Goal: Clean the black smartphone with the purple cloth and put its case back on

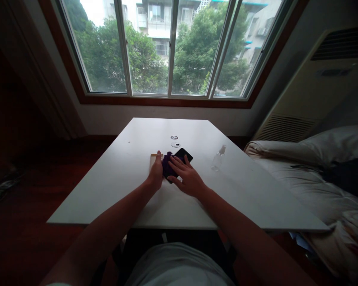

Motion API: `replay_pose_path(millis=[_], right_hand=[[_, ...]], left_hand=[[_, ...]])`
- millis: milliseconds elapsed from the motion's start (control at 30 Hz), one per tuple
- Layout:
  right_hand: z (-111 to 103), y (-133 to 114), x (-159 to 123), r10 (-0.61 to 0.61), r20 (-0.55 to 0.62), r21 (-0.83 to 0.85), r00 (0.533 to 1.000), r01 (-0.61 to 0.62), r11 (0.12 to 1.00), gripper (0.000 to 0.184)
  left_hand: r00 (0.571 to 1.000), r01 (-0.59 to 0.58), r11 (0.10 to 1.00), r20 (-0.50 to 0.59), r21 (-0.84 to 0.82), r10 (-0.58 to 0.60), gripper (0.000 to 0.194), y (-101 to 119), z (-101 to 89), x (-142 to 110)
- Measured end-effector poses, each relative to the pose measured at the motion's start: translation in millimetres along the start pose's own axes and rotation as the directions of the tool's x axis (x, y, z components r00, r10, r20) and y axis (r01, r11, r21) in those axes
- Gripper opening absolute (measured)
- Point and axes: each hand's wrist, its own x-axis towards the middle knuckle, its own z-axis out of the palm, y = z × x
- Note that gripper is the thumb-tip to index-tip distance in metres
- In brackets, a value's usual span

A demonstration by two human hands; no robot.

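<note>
A dark, flat phone (183, 153) is tilted at an angle over the white table, with a bunched purple cloth (166, 163) against its face. My left hand (156, 171) is closed around the phone's left edge, thumb pointing up; its other fingers are mostly hidden. On the cloth and the phone lies my right hand (187, 176), its fingers stretched out and apart, pressing from above. Just behind my left hand is a pale beige flat piece (152, 158), partly covered, whose kind I cannot make out.
The white table (113, 198) carries a clear spray bottle (217, 160) at the right and two small round items, one dark-patterned (174, 137) and one pale disc (176, 145), beyond the phone. A bed (304, 182) adjoins the right side; a window (170, 59) faces me.
</note>
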Motion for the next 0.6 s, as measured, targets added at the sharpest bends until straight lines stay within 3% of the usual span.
replay_pose_path(millis=[100, 200, 300, 467, 533, 600], right_hand=[[2, 19, -2, 0.182, -0.077, -0.041, 0.980, -0.186, 0.982, 0.058], [2, 24, -4, 0.253, -0.103, -0.053, 0.962, -0.259, 0.964, 0.060], [2, 13, -4, 0.164, -0.081, -0.028, 0.983, -0.167, 0.986, 0.066], [0, -13, -1, -0.125, 0.049, 0.076, 0.991, 0.121, 0.990, 0.066], [-1, -13, 0, -0.137, 0.044, 0.076, 0.990, 0.133, 0.988, 0.062], [-1, -5, 0, -0.075, -0.002, 0.051, 0.997, 0.075, 0.996, 0.058]], left_hand=[[0.999, 0.035, 0.992, -0.014, 0.125, -0.033, 0.073, 1, -1.2, -1], [0.999, 0.025, 0.987, -0.045, 0.156, -0.018, 0.074, 2, -1.8, -3], [0.998, 0.010, 0.992, -0.069, 0.128, -0.001, 0.072, 3, -3.5, -3], [0.998, -0.014, 0.999, -0.068, -0.033, 0.011, 0.068, 5, -8.8, 4], [0.997, -0.022, 0.996, -0.071, -0.082, 0.016, 0.065, 6, -10.4, 7], [0.996, -0.030, 0.994, -0.087, -0.106, 0.021, 0.063, 7, -11.4, 10]])
